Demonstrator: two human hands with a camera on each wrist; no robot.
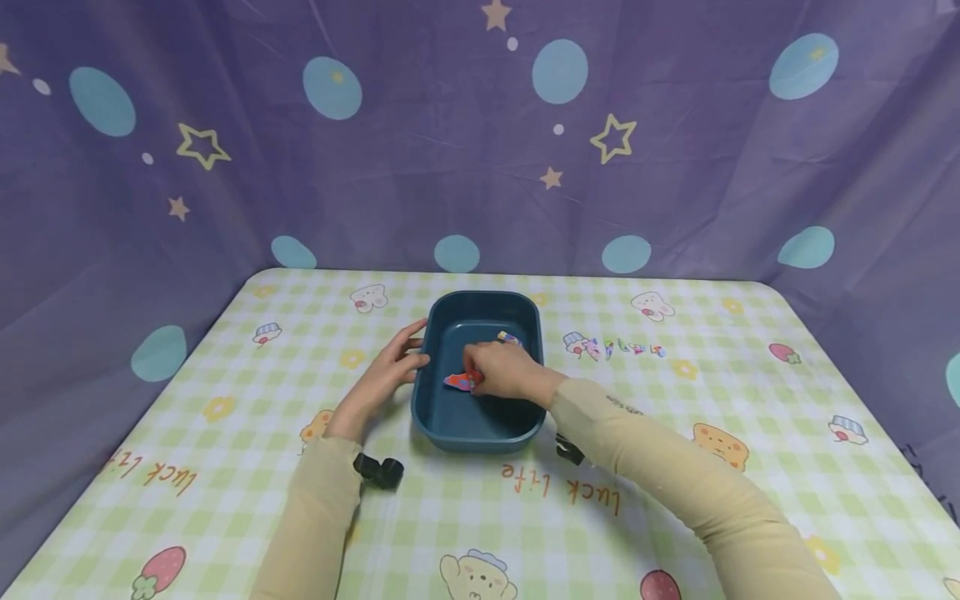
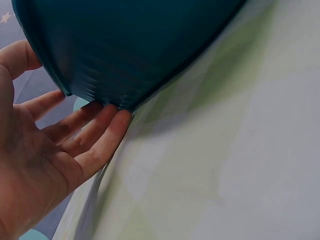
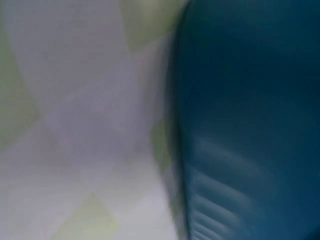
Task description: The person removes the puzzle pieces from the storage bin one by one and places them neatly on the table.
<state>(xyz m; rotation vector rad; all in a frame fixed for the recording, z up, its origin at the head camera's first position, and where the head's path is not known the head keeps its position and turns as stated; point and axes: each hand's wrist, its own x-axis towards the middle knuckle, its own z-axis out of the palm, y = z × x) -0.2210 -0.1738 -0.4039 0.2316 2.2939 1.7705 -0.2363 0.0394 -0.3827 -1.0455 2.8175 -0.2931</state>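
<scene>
A dark teal rectangular box (image 1: 450, 421) stands on the table. The left hand (image 1: 384, 375) rests its fingertips against the box's outer left side, fingers spread and thumb near the rim; the left wrist view shows the fingertips (image 2: 122, 120) along the wall's lower edge. Inside the box, the right hand (image 1: 504, 368) has its fingers curled down and pinches a small red-and-pink patterned piece (image 1: 458, 382), partly hidden by the fingers. Another colourful piece (image 1: 510, 337) lies beyond that hand, inside the box. The right wrist view holds only the blurred box wall (image 3: 240, 125) and cloth.
Right of the box, several small colourful pieces (image 1: 637, 348) lie in a row on the checked tablecloth (image 1: 600, 550). A purple curtain (image 1: 450, 183) hangs behind the table. Black wrist mounts (image 1: 378, 472) sit by both sleeves.
</scene>
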